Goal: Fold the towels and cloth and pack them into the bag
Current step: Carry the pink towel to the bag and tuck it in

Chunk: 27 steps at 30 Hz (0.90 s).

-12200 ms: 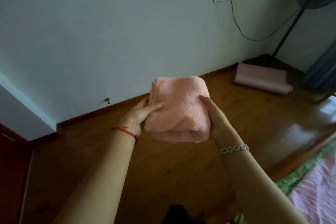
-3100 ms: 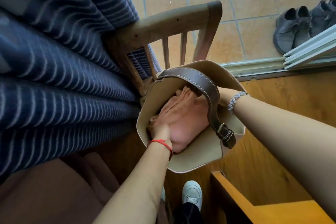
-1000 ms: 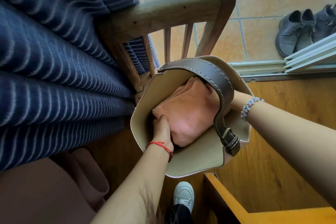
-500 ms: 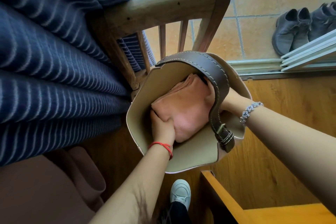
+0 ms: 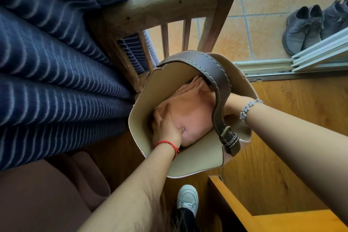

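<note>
A beige bucket bag [image 5: 197, 165] with a wide brown leather strap [image 5: 216, 73] stands open on a wooden chair. A folded pink towel [image 5: 194, 107] lies inside it. My left hand [image 5: 165, 128], with a red string at the wrist, is down in the bag. It grips the towel's near left edge, thumb dug into the top and fingers down the side. My right hand [image 5: 228, 102] reaches in under the strap at the towel's right side. The strap hides its fingers.
The wooden chair [image 5: 169, 7] backs onto a dark blue striped curtain [image 5: 56, 71] at left. Grey shoes [image 5: 305, 26] sit on the tiled floor beyond a sliding-door track [image 5: 282, 66]. An orange wooden furniture edge [image 5: 235, 203] is at lower right and a brown cushion [image 5: 47, 194] at lower left.
The towel sits a little lower in the bag than half a second ago. My left hand has slid further over its near left corner and presses in. The right hand stays under the strap.
</note>
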Available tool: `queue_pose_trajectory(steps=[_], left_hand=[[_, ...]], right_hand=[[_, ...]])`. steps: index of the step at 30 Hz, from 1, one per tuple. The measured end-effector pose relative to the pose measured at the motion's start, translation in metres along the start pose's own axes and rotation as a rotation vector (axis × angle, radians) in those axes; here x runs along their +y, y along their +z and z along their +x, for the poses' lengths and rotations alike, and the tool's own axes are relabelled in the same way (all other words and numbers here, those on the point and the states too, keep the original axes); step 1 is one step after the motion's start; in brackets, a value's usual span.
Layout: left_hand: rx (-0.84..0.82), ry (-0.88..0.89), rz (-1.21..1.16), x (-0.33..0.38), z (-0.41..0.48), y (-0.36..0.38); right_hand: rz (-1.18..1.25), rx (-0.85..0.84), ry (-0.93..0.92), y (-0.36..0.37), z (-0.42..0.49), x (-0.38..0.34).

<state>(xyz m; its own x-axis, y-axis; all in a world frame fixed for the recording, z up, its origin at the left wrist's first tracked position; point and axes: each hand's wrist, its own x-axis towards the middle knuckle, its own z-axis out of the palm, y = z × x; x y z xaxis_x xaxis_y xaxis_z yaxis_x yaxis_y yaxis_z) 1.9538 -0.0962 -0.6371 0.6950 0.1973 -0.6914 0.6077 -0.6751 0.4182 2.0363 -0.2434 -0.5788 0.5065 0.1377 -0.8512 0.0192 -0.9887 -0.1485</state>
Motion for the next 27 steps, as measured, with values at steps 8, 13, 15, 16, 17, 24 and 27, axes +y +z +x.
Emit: queue_pose_trajectory(steps=[8, 13, 15, 16, 17, 24, 27], left_hand=[[-0.027, -0.008, 0.018, -0.001, -0.009, 0.001], [-0.039, -0.026, 0.027, 0.002, -0.007, 0.001], [-0.049, -0.033, -0.013, 0.005, -0.008, 0.001], [-0.047, -0.033, -0.036, 0.006, -0.008, 0.000], [-0.037, -0.027, -0.056, 0.006, -0.009, -0.002], [0.058, 0.141, -0.503, 0.024, -0.031, -0.038], [0.119, 0.192, -0.650, 0.040, -0.051, -0.060]], right_hand=[[-0.144, 0.144, -0.069, 0.005, 0.004, 0.012], [-0.070, 0.028, -0.137, 0.015, 0.006, 0.012], [-0.008, 0.021, -0.124, 0.017, 0.005, 0.010], [0.013, 0.045, -0.134, 0.018, 0.006, 0.011], [0.034, 0.068, -0.145, 0.018, 0.005, 0.010], [0.454, 0.419, -0.161, 0.006, -0.024, 0.012], [0.685, 0.537, -0.157, -0.004, -0.043, 0.010]])
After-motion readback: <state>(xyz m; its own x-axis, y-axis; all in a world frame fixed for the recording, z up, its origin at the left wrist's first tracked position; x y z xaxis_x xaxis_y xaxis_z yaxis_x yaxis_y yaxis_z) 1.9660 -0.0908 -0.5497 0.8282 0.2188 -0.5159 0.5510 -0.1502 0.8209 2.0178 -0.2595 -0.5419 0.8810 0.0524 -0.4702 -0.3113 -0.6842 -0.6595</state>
